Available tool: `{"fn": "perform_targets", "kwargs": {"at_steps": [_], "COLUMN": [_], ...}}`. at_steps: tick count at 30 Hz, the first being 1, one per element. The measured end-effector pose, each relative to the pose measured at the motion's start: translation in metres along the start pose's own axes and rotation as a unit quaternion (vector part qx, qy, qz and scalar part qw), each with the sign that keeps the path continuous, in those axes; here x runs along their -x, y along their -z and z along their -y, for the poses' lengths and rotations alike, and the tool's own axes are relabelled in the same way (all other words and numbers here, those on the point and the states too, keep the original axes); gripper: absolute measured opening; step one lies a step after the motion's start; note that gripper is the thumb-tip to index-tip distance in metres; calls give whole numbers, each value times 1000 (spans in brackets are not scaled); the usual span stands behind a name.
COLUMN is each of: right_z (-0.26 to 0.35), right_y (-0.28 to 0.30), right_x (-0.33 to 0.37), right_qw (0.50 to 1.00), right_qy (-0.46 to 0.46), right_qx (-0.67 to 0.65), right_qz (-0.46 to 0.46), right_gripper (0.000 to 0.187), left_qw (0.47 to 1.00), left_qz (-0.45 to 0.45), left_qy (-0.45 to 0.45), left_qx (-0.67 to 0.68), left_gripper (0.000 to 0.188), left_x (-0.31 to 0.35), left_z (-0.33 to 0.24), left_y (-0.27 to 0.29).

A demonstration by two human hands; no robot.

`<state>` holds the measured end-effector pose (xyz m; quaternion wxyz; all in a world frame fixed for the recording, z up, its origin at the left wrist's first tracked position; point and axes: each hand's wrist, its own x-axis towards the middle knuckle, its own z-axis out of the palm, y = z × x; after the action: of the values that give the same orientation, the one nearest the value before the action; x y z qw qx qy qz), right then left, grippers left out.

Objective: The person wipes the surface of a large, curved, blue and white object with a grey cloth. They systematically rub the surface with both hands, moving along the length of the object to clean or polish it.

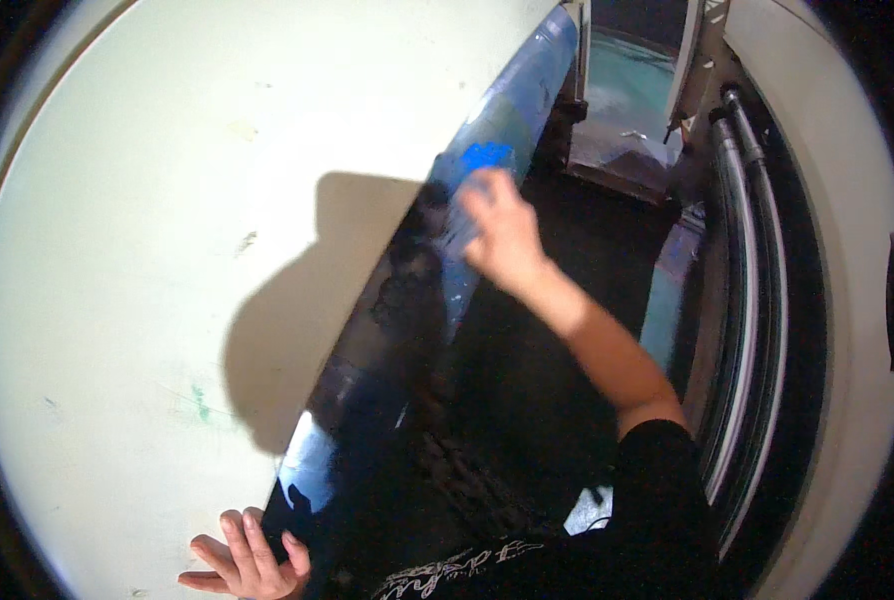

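Note:
My left hand (252, 562) rests at the lower left edge of a broad white panel (157, 260), its fingers spread and nothing in them. My right hand (509, 240) reaches forward over a long, shiny bluish strip (520, 92) that runs along the panel's right edge. Its fingers are curled down against the strip and slightly blurred; what they hold, if anything, is hidden. A bright blue patch (487, 155) shows just beyond the fingertips; whether it is paint or a cloth I cannot tell. Shadow covers the strip's middle.
Two long metal rods (745, 300) run side by side at the right, beside a pale curved panel (847, 200). A pale framed part (632, 90) stands at the far right. Faint green smudges (200, 405) and dark marks dot the white panel.

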<state>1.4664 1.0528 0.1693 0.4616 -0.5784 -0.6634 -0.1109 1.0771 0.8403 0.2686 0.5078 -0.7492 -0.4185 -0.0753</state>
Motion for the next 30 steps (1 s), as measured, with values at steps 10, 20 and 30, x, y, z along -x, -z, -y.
{"fn": "perform_targets", "kwargs": {"at_steps": [10, 20, 30], "right_z": [-141, -157, -1], "right_y": [-30, -28, -26], "right_x": [-12, -76, 16], "right_qw": [939, 926, 985], "right_qy": [-253, -342, -119], "right_qx": [-214, 70, -113], "right_qz": [-95, -142, -58], "right_gripper": [44, 38, 49], "left_qw": [996, 994, 996], "left_qz": [-39, -67, -27], "left_qy": [52, 56, 63], "left_qx": [57, 68, 52], "left_gripper": [47, 48, 48], "left_x": [-2, -4, 0], "left_z": [-13, -11, -8], "left_y": [-13, -14, -4]}}
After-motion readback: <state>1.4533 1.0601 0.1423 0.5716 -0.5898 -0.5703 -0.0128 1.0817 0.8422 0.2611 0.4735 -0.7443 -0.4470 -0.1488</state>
